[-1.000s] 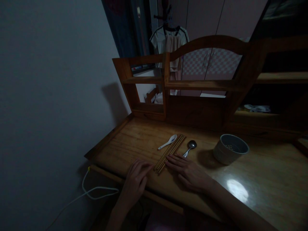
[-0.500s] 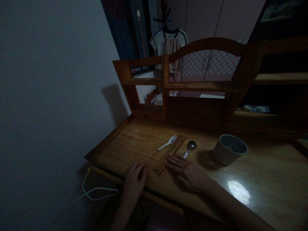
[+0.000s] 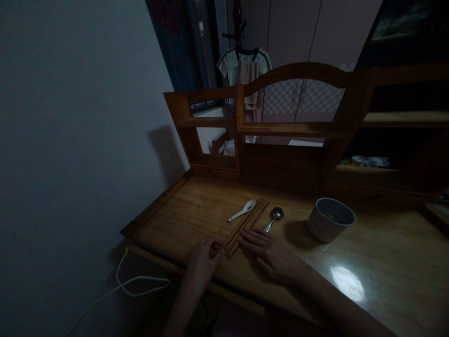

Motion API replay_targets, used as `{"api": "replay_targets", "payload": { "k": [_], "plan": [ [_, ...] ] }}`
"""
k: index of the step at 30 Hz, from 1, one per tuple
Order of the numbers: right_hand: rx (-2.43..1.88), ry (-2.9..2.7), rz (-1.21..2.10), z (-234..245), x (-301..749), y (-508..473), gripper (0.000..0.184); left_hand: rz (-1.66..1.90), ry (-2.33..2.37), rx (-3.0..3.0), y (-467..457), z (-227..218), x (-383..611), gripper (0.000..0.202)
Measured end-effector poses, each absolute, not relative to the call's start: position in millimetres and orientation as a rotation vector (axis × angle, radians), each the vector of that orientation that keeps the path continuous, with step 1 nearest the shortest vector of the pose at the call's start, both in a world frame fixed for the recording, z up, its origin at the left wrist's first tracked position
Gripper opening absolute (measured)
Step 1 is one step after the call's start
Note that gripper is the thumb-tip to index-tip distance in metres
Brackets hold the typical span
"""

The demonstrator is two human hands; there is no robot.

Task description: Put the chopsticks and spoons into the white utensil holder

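Dim light. Metal spoon (image 3: 277, 214) lies just beyond the right fingers (image 3: 255, 237), its handle end hidden by them. Left fingertips blurred; cannot tell whether they pinch anything. Left hand (image 3: 203, 260) curls beside the near ends of the chopsticks (image 3: 250, 218), which run away between both hands' fingers. Right hand (image 3: 275, 252) palm down, fingers outstretched, tips against the chopsticks' edge.

From my remote feed I see the table (image 3: 203, 206) bearing a white spoon (image 3: 242, 211), chopsticks (image 3: 252, 217), a metal spoon (image 3: 277, 214) beside them and, farther right, a tub (image 3: 323, 229).
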State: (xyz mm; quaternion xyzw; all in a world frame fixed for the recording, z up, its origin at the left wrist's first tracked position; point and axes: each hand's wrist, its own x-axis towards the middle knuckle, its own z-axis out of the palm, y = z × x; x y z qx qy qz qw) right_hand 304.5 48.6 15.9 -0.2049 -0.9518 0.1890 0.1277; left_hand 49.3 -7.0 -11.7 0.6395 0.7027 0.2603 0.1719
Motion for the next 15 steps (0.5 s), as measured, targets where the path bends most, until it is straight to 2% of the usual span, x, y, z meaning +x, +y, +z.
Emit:
{"api": "replay_targets", "payload": {
  "k": [9, 15],
  "plan": [
    [-0.606, -2.779, 0.538, 13, 305, 48, 0.064, 0.457, 2.156, 1.866, 2, 5, 58, 0.007],
    [-0.616, -2.797, 0.547, 18, 305, 48, 0.063, 0.420, 2.115, 1.801, 7, 8, 55, 0.011]
  ]
}}
